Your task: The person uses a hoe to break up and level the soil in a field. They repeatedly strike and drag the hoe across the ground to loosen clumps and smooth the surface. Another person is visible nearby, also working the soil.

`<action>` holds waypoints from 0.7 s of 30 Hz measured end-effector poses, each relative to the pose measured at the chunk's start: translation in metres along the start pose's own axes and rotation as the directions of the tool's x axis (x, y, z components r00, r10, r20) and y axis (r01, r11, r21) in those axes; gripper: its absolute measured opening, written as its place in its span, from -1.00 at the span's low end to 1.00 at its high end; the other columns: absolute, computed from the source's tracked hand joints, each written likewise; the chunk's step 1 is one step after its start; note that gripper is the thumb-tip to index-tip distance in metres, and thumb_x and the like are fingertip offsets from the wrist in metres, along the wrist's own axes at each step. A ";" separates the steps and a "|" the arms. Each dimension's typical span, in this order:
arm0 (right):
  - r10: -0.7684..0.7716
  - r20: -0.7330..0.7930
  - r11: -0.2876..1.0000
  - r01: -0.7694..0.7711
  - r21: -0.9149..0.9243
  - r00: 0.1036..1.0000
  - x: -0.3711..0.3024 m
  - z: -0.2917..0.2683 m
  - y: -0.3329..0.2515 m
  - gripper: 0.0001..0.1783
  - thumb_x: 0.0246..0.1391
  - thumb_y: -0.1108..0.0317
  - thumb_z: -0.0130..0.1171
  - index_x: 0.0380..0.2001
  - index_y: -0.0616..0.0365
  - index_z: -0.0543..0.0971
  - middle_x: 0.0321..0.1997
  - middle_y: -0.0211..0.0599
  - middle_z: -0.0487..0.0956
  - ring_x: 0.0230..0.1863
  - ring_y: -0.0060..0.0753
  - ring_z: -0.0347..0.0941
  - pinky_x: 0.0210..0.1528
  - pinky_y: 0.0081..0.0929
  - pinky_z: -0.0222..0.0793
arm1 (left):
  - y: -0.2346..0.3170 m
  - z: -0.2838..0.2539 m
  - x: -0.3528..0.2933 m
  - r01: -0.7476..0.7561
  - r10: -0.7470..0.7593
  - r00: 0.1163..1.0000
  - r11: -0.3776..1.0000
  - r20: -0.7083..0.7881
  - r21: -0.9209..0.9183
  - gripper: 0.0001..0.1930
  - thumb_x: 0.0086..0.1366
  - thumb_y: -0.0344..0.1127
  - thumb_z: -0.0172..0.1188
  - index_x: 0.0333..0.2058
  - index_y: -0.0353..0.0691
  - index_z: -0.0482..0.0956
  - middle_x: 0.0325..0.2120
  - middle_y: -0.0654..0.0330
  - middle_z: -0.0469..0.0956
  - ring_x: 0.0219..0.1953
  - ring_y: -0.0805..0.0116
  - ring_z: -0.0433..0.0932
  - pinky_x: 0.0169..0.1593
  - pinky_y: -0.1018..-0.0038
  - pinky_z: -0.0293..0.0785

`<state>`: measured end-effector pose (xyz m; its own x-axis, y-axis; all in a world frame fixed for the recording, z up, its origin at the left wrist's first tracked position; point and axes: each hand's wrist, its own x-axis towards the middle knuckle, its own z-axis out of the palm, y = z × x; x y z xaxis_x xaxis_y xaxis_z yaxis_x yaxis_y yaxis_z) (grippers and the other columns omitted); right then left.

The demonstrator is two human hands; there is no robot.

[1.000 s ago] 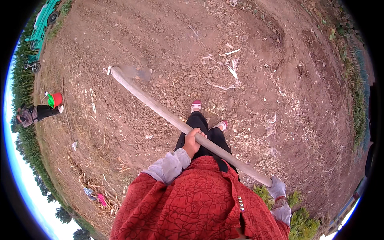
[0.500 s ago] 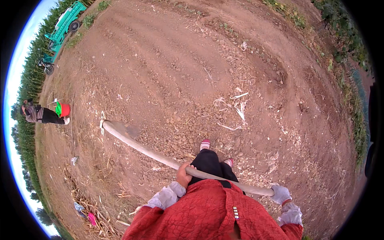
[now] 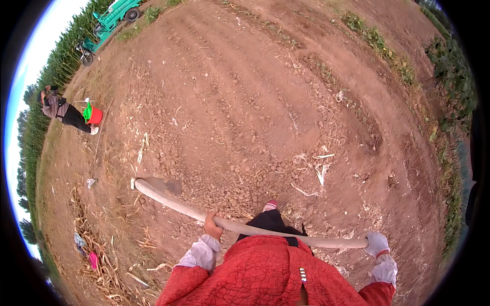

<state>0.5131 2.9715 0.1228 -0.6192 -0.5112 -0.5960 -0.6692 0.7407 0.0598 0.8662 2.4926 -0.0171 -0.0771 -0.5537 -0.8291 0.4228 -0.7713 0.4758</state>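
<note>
A hoe (image 3: 178,205) with a long pale wooden handle lies slantwise across the front of my body. Its dark, flat blade (image 3: 168,185) is at the far left end, above the soil or near it; I cannot tell whether it touches. My bare left hand (image 3: 213,226) is wrapped round the middle of the handle. At the handle's right end my right hand (image 3: 376,244), in a white glove, is closed on the butt. Both forearms wear pale sleeve covers over red sleeves.
Brown, cloddy soil (image 3: 240,102) with furrows spreads ahead. A person (image 3: 66,112) stands at left beside a red bucket (image 3: 95,116) with something green on it. Behind are a green cargo tricycle (image 3: 109,21) and tall crops. Dry stalks (image 3: 107,270) and a pink cloth (image 3: 93,260) lie at lower left.
The view has turned, so the person, bucket and tricycle appear further right and the person and bucket higher. The hoe's blade end sits lower in the picture. Both hands keep their hold.
</note>
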 end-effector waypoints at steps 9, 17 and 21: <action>0.017 0.075 0.983 -0.003 -0.182 0.997 -0.011 -0.069 -0.001 -0.80 -0.41 0.18 0.11 -0.60 -0.03 0.49 -0.55 -0.28 0.50 -0.43 -0.21 0.44 -0.38 -0.30 0.35 | -0.037 -0.048 -0.012 0.139 -0.149 0.982 0.986 -0.114 -0.091 -0.91 -0.04 -0.41 0.05 -0.55 -0.20 0.31 -0.64 0.19 0.32 -0.57 0.28 0.35 -0.40 0.34 0.37; -0.105 0.001 0.971 0.102 -0.217 0.995 0.008 -0.075 -0.020 -0.82 -0.45 0.23 0.11 -0.61 -0.02 0.49 -0.58 -0.28 0.49 -0.45 -0.17 0.43 -0.39 -0.29 0.34 | -0.039 -0.107 -0.007 0.081 -0.100 0.988 0.984 -0.117 -0.160 -0.90 -0.02 -0.38 0.04 -0.58 -0.19 0.29 -0.68 0.24 0.30 -0.58 0.35 0.33 -0.39 0.38 0.36; -0.194 -0.057 0.960 0.177 -0.218 0.979 0.010 -0.085 -0.029 -0.84 -0.42 0.26 0.09 -0.62 0.02 0.47 -0.57 -0.25 0.49 -0.43 -0.17 0.42 -0.38 -0.27 0.33 | -0.035 -0.135 -0.020 0.099 -0.109 0.993 0.972 -0.036 -0.214 -0.91 -0.01 -0.37 0.03 -0.56 -0.20 0.31 -0.68 0.23 0.32 -0.58 0.35 0.34 -0.38 0.37 0.37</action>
<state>0.4914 2.9079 0.1827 -0.5000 -0.6694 -0.5494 -0.8417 0.5250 0.1263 0.9751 2.5732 -0.0573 -0.0901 -0.4545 -0.8862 0.5968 -0.7370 0.3173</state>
